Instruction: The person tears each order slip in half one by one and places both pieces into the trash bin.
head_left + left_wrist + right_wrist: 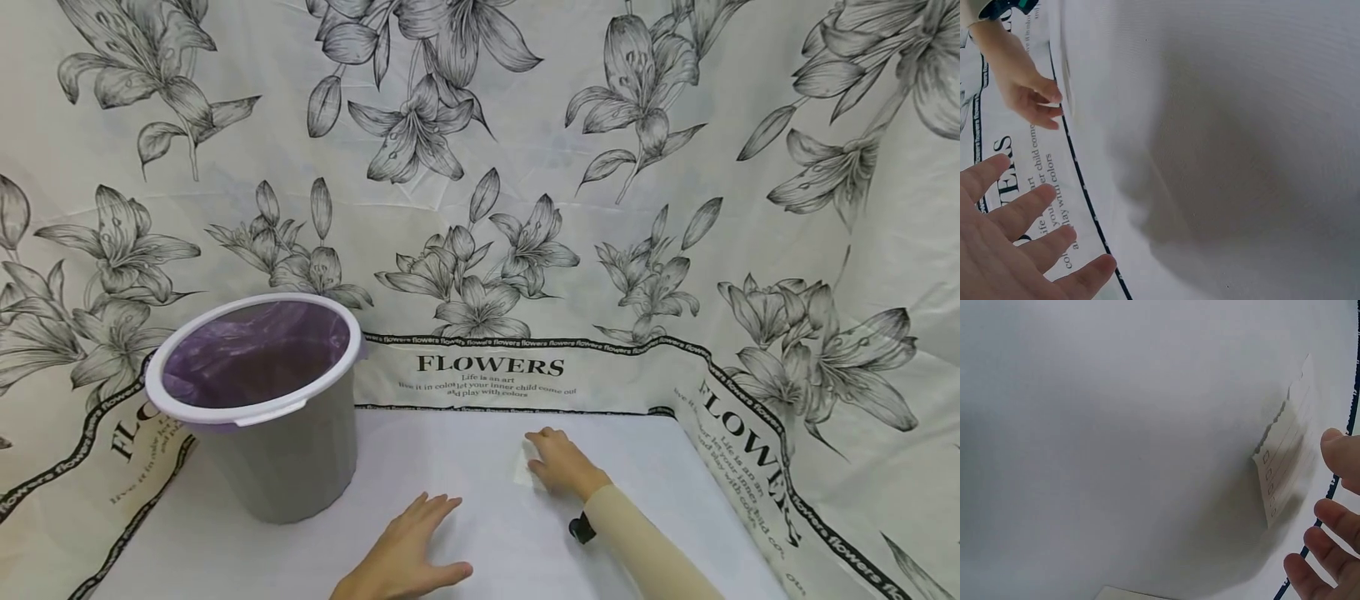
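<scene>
A torn piece of paper (1286,456) with lines and small printed boxes lies on the white table, one ragged edge lifted, in the right wrist view. My right hand (564,464) is just over that paper (522,473) in the head view, thumb apart from the fingers. No grip on the paper shows; whether a fingertip touches it I cannot tell. My left hand (411,546) hovers above the table's near part with its fingers spread and holds nothing. In the left wrist view, the left hand's fingers (1035,203) are straight.
A grey bin (300,454) with a white rim and a purple liner (251,354) stands at the table's left. The edge of another pale sheet (1132,595) shows at the bottom of the right wrist view. A flower-printed cloth (480,250) hangs behind the table (450,450).
</scene>
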Motion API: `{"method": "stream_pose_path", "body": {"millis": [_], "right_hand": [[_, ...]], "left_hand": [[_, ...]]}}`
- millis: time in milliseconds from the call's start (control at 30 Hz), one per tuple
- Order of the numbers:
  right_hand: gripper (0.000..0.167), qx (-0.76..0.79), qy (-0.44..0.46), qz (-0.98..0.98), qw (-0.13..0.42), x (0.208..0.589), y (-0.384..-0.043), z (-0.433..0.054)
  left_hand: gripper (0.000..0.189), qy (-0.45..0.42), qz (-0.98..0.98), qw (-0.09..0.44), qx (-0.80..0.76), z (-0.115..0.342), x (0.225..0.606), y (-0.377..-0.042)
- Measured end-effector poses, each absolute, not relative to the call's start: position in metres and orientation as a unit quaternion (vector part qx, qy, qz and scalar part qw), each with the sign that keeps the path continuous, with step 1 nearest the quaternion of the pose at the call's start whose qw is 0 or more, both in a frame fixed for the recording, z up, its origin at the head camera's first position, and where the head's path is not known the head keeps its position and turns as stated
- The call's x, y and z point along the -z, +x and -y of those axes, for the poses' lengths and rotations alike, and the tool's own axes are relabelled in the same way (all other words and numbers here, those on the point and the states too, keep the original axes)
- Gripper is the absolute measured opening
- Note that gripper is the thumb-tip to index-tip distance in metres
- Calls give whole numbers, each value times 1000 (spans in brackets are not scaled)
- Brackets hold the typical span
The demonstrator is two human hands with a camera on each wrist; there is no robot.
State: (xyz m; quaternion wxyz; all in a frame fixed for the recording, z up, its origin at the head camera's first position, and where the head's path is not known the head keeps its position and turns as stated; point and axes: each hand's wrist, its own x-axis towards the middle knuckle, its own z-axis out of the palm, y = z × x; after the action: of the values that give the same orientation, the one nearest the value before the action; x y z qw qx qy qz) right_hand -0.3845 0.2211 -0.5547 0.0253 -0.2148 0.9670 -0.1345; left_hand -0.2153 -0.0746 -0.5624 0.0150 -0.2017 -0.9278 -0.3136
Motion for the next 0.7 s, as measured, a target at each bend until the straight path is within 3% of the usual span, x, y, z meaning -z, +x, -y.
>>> {"method": "stream_pose_path", "body": {"millis": [300, 700], "right_hand": [[44, 122, -207, -967, 79, 549, -386, -213], [20, 188, -175, -965, 58, 552, -401, -210]], "left_hand": [[84, -203, 927, 13, 315, 75, 563, -219], [83, -218, 921, 8, 324, 85, 565, -237]]}}
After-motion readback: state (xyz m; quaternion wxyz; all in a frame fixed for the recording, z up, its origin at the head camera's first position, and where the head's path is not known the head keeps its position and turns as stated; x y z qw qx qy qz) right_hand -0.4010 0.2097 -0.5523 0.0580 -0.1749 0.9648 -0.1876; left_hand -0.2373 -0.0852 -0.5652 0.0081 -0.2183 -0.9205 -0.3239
